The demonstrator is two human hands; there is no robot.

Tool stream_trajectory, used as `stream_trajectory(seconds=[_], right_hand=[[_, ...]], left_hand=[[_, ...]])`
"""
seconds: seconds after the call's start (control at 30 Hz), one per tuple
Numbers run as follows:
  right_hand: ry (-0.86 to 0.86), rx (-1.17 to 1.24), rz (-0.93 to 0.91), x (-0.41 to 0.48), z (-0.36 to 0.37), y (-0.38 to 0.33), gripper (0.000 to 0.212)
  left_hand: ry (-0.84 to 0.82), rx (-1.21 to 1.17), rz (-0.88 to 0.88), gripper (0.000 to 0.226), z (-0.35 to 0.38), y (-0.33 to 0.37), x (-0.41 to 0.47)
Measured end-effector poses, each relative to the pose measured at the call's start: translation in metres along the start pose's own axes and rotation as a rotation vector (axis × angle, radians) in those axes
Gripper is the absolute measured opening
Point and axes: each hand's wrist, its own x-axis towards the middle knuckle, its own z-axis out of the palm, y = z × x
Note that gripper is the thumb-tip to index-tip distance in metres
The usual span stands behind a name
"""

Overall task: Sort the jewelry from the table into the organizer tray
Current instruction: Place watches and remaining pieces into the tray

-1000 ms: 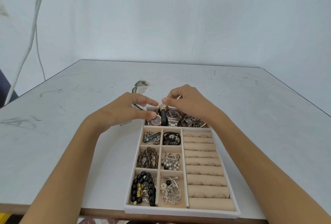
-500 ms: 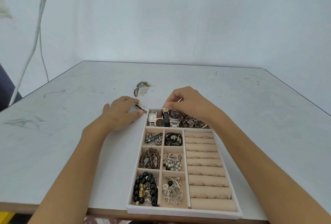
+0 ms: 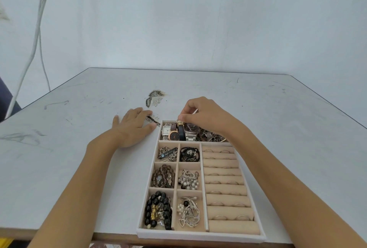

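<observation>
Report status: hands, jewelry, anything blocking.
Left hand rests flat on table. Right hand pinches gold watch at organizer tray far compartment. Other watches crowd it.

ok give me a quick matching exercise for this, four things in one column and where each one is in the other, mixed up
Things
1. right hand
2. left hand
3. black bead bracelet
4. rings

Places
A. resting on the table beside the tray
B. slotted between padded rolls, tray's right side
C. pinching a small gold watch in the far compartment
D. nearest left compartment

Pairs: 1-C, 2-A, 3-D, 4-B
</observation>
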Motion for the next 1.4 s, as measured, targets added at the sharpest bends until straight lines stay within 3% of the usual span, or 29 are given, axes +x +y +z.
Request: stream_trajectory(seconds=[0.37, 1.07, 1.27, 1.33, 1.4], right_hand=[[0.025, 0.015, -0.03, 0.0, -0.002, 0.0, 0.021], [-0.007, -0.05, -0.049, -0.004, -0.003, -0.002, 0.012], [-0.002, -0.039, -0.05, -0.005, -0.004, -0.003, 0.024], [0.002, -0.018, -0.047, -0.005, -0.006, -0.002, 0.024], [-0.009, -0.014, -0.048, -0.006, -0.007, -0.002, 0.023]], left_hand=[[-0.015, 0.011, -0.001, 0.053, 0.0, 0.0, -0.001], [-0.022, 0.016, 0.005, 0.054, 0.0, -0.001, -0.001], [-0.05, 0.011, 0.009, 0.055, -0.005, 0.001, -0.006], [-0.045, -0.086, 0.022, 0.055, -0.008, 0.003, -0.009], [-0.048, -0.327, 0.047, 0.062, -0.015, 0.008, -0.016]])
